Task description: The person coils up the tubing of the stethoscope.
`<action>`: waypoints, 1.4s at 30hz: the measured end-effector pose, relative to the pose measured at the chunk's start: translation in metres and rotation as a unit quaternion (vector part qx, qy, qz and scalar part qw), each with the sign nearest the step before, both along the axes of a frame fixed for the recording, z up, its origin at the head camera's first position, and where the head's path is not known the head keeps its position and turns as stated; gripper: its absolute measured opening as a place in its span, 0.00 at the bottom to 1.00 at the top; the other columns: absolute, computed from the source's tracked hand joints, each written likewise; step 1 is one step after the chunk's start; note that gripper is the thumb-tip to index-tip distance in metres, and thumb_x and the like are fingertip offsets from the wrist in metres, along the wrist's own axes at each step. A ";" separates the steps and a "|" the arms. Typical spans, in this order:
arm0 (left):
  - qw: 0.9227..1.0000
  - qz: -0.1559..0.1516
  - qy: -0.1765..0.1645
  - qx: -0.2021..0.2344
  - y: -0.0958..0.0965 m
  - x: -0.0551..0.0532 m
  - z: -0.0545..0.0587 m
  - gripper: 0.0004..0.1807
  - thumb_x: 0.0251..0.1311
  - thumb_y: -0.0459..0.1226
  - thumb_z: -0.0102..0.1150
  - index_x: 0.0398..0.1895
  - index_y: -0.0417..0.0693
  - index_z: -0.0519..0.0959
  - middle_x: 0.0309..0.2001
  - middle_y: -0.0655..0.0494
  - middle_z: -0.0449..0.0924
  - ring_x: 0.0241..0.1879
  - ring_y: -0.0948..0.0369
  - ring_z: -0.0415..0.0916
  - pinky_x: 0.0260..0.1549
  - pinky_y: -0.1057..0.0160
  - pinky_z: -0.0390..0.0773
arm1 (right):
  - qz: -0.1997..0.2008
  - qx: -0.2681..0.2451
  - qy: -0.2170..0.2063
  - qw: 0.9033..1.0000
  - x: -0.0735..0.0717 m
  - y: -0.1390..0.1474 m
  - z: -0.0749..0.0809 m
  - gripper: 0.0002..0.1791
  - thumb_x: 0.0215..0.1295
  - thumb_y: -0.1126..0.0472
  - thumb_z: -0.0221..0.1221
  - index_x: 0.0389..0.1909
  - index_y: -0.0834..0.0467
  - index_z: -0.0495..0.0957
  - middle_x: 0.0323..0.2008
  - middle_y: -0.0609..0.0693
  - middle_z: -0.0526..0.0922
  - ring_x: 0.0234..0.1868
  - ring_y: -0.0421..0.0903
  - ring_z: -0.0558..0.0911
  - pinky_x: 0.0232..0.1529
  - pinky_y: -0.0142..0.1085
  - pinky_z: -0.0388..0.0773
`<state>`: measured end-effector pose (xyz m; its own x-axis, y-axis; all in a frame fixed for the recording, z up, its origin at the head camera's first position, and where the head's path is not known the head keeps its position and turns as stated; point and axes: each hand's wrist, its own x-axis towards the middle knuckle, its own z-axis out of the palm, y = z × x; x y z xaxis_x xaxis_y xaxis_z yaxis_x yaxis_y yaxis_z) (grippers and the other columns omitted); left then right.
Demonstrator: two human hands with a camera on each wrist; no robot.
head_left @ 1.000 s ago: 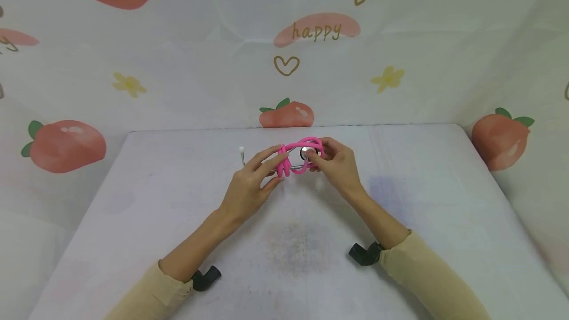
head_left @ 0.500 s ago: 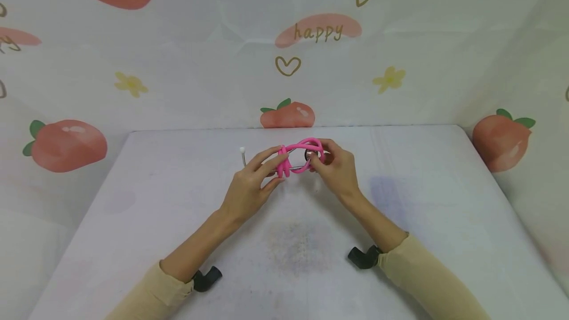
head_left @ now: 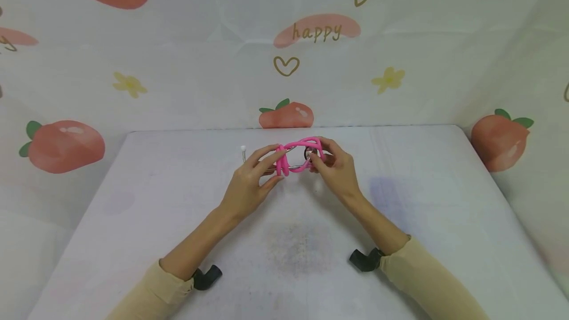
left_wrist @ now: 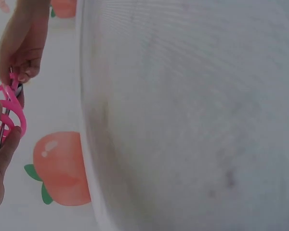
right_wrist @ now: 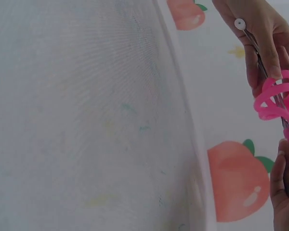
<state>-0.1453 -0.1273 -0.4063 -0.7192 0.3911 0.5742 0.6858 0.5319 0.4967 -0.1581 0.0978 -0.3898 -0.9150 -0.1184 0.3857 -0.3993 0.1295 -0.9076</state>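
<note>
A stethoscope point(head_left: 282, 161) with pink tubing is held up between both hands over the far half of the table. Its tubing is wound in several coils around the metal ear tubes. My left hand point(head_left: 249, 181) grips the coils at the left, fingers on top and thumb below. A white ear tip point(head_left: 243, 148) pokes out beyond that hand. At the other end my right hand point(head_left: 339, 168) pinches the round metal chest piece point(head_left: 309, 153) beside the tubing's loop. In the right wrist view the pink coils point(right_wrist: 274, 98) wrap the metal tubes between the two hands.
A white-covered table point(head_left: 293, 251) with faint stains lies under the hands. Behind it hangs a white backdrop point(head_left: 200, 73) printed with peaches, hearts and flowers. Black curved pieces point(head_left: 206, 277) sit at both wrists by the beige sleeves.
The chest piece has shifted slightly right and turned within the tubing's loop under the right thumb. The left hand keeps its grip on the coils, almost still.
</note>
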 end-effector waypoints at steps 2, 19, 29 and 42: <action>1.000 -0.003 -0.008 0.012 -0.001 -0.001 -0.001 0.38 0.52 0.32 0.74 0.68 0.48 0.72 0.65 0.51 0.70 0.51 0.58 0.82 0.46 0.64 0.83 | 0.001 -0.001 0.002 1.000 0.000 0.000 -0.001 0.23 0.63 0.77 0.61 0.59 0.72 0.73 0.45 0.68 0.82 0.29 0.61 0.85 0.33 0.33 0.86; 0.998 -0.013 -0.033 0.051 -0.002 -0.005 -0.005 0.39 0.49 0.29 0.75 0.66 0.45 0.71 0.62 0.50 0.71 0.52 0.56 0.81 0.44 0.63 0.84 | 0.052 0.050 0.008 0.997 -0.001 0.012 0.000 0.35 0.59 0.78 0.63 0.69 0.69 0.66 0.60 0.66 0.76 0.33 0.60 0.86 0.43 0.32 0.84; 0.997 -0.021 -0.062 0.046 -0.004 -0.007 -0.008 0.39 0.48 0.28 0.76 0.65 0.45 0.69 0.59 0.50 0.72 0.44 0.58 0.85 0.43 0.65 0.84 | 0.105 0.079 -0.017 0.991 -0.012 0.031 -0.013 0.35 0.57 0.75 0.67 0.67 0.64 0.69 0.55 0.61 0.79 0.35 0.56 0.87 0.45 0.35 0.85; 0.993 -0.014 -0.104 0.062 -0.008 -0.009 -0.010 0.38 0.42 0.28 0.80 0.61 0.43 0.73 0.52 0.52 0.77 0.40 0.60 0.85 0.39 0.67 0.84 | 0.077 0.119 -0.012 0.990 -0.016 0.045 -0.019 0.32 0.52 0.74 0.72 0.61 0.64 0.77 0.50 0.60 0.84 0.37 0.54 0.87 0.35 0.28 0.81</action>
<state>-0.1546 -0.1352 -0.4160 -0.8170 0.3494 0.4587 0.5753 0.4399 0.6896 -0.1742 0.1432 -0.4092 -0.8873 -0.3427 0.3088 -0.4099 0.2788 -0.8685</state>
